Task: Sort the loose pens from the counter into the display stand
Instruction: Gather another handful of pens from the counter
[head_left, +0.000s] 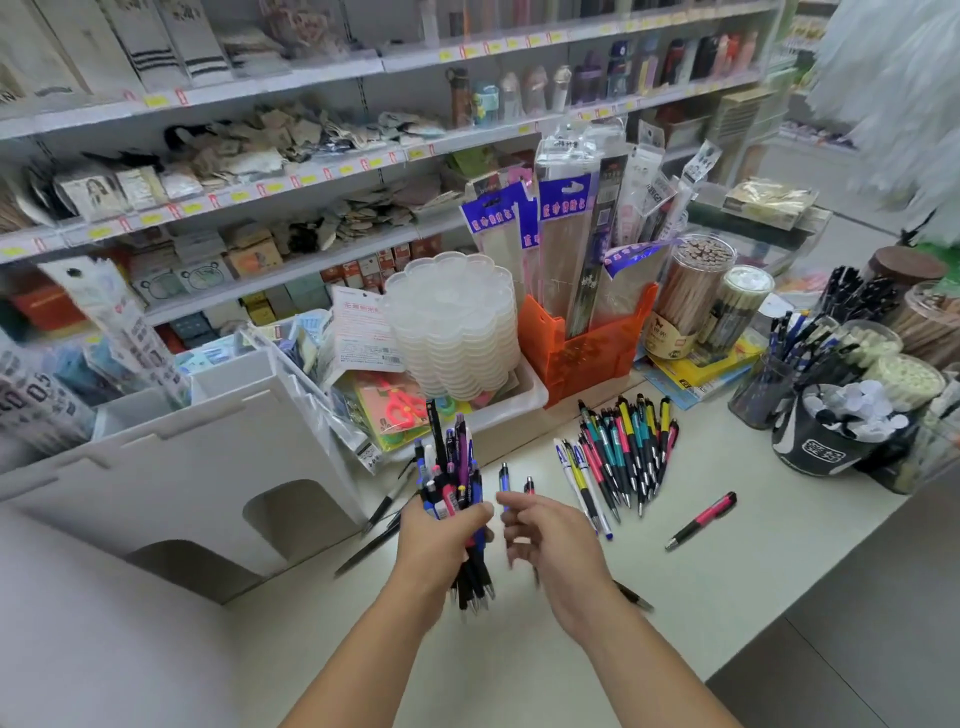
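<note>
My left hand (441, 530) grips an upright bundle of pens (454, 467) above the white counter (727, 587). Just right of it, my right hand (545, 535) holds two pens (514, 486), a blue one and a dark one with a pink tip, their tops sticking up above the fingers. A pile of loose pens (621, 457) in yellow, teal, pink and white lies fanned out on the counter further right. One pink and black pen (701, 521) lies alone beyond the pile. The white display stand (171, 467) with its stepped compartments sits to the left.
Black pens (382, 512) lie on the counter under my left hand, another pen (634, 597) by my right wrist. An orange holder (587, 358), stacked clear palettes (457, 322), a white tray (519, 402) and pen cups (831, 431) crowd the back and right.
</note>
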